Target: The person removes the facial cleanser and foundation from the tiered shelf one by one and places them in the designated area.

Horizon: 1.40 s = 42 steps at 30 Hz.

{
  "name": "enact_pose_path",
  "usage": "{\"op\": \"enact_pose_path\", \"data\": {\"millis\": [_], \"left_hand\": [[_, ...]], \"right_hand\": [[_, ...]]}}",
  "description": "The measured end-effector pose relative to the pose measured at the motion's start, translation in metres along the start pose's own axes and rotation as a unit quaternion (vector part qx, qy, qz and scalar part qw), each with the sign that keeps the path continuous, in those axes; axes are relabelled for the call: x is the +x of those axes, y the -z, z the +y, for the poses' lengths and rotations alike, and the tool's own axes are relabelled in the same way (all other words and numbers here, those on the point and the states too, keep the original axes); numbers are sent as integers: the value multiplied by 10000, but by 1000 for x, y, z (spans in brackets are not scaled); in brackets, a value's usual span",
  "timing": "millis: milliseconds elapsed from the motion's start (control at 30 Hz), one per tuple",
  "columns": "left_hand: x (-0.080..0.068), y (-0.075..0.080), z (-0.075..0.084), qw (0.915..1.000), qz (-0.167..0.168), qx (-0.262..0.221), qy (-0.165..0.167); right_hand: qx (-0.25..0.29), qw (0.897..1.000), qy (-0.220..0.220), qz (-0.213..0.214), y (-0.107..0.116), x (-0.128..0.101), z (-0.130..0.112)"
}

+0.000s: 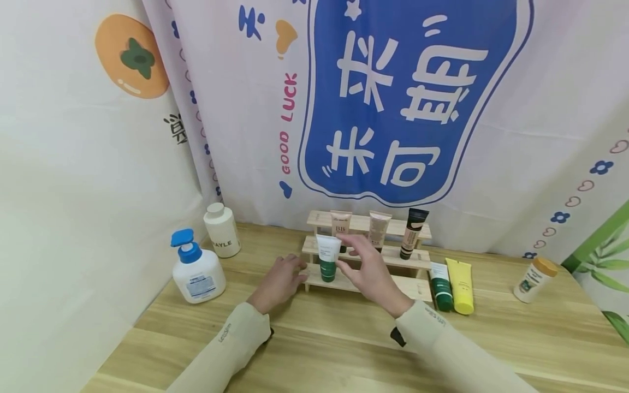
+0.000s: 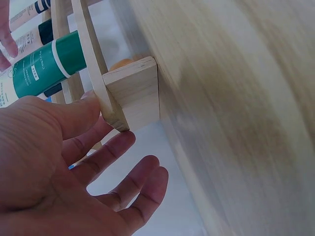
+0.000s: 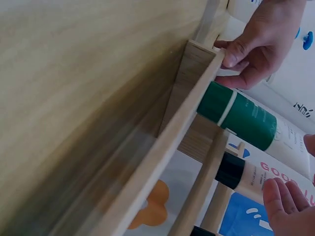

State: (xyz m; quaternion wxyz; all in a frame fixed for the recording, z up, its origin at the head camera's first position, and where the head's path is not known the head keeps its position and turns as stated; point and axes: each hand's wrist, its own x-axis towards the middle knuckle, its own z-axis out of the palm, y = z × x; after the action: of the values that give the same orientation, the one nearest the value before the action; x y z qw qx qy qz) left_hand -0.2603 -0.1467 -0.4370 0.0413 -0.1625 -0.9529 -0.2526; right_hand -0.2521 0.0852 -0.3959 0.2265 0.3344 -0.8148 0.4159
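Note:
A white tube with a green cap (image 1: 327,259) stands cap-down on the lowest step of a three-tier wooden display rack (image 1: 383,284). My left hand (image 1: 282,278) pinches the left end of that step, the thumb (image 2: 81,110) on top and fingers below. Just right of the tube, my right hand (image 1: 368,270) is spread, its thumb and index finger curved beside the tube without closing round it. Whether a fingertip touches the tube is hard to tell. Behind, the rack carries a BB cream tube (image 1: 340,225), a pinkish tube (image 1: 378,229) and a black-and-pink tube (image 1: 413,234).
Right of the rack lie another green-capped white tube (image 1: 441,286) and a yellow tube (image 1: 462,286). Farther right is a white bottle with an orange cap (image 1: 535,279). At left stand a blue-topped pump bottle (image 1: 199,273) and a white bottle (image 1: 222,232). A printed cloth (image 1: 255,136) hangs behind.

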Motion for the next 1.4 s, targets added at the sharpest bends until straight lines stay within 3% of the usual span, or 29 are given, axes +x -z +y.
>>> {"op": "enact_pose_path", "data": {"millis": [367,633,767,900,1267,1400], "left_hand": [[0,1,3,9999,-29,57,82],[-1,1,5,10000,-32,19,-37],[-3,1,5,10000,-16,-9,-60],[-3,2,5,10000,4,3,-69],[-1,1,3,9999,-34,73,-68],[-2,1,3,9999,-15,71,-106]], "right_hand": [[111,9982,-295,514,-9,-6,1],[446,9956,-206,796,-3,-12,2],[550,9929,-3,1055,12,-13,0],[304,9913,255,1257,31,-15,-2],[336,9857,327,1617,86,-32,1],[111,9813,305,1898,112,-38,9]]}}
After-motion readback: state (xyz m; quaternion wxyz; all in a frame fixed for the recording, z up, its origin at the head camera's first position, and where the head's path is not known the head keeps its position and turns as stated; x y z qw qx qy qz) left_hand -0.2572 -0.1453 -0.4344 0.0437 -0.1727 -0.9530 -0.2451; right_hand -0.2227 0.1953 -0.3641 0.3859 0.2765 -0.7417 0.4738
